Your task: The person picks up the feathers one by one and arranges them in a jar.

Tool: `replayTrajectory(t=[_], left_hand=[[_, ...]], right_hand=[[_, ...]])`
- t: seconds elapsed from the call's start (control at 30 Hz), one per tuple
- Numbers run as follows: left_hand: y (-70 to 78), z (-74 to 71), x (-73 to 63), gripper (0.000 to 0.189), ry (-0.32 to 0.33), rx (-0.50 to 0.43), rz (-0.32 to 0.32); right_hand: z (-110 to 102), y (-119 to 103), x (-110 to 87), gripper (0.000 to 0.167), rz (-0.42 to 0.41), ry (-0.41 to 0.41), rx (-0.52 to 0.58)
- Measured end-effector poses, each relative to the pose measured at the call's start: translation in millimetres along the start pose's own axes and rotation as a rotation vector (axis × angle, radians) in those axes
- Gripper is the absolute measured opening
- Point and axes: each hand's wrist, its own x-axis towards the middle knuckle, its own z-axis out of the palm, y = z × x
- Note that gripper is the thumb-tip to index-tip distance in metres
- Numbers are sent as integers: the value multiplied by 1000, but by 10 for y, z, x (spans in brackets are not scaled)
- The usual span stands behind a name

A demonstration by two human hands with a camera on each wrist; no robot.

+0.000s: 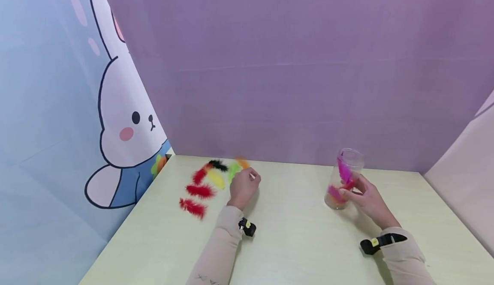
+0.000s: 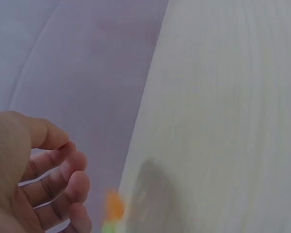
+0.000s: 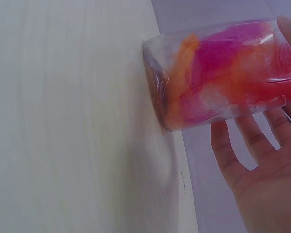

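My right hand (image 1: 370, 200) grips a clear jar (image 1: 352, 158) from its right side, thumb in front. Pink, orange and red feathers (image 3: 228, 68) fill much of the jar, seen through its wall in the right wrist view. In the head view my left hand (image 1: 244, 186) is over the table beside a green feather (image 1: 233, 170) and an orange feather (image 1: 242, 163). Its fingers are loosely bent in the left wrist view, the thumb tip close to the index fingertip, and I see nothing between them. The orange feather is blurred below that hand.
Left of my left hand lie a yellow feather (image 1: 216, 178), a black feather (image 1: 218, 165) and several red feathers (image 1: 200, 190). The pale table (image 1: 293, 233) ends at a purple cloth backdrop (image 1: 293, 83). A curtain with a rabbit print (image 1: 127, 105) hangs at the left.
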Motion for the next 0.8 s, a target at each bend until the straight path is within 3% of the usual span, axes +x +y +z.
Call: replayTrajectory(t=[0.27,0.53,0.8], left_hand=[[-219,-213,14,10,60,0,-78],[-372,-368,39,9,100,115,-169],[-441,-393,42,16,48,174,-261]], right_hand=[[1,1,-1,72,14,-8,-13],[-11,-23,-14,69,-2,4,-9],[-19,-56,-24,68,-1,4,12]])
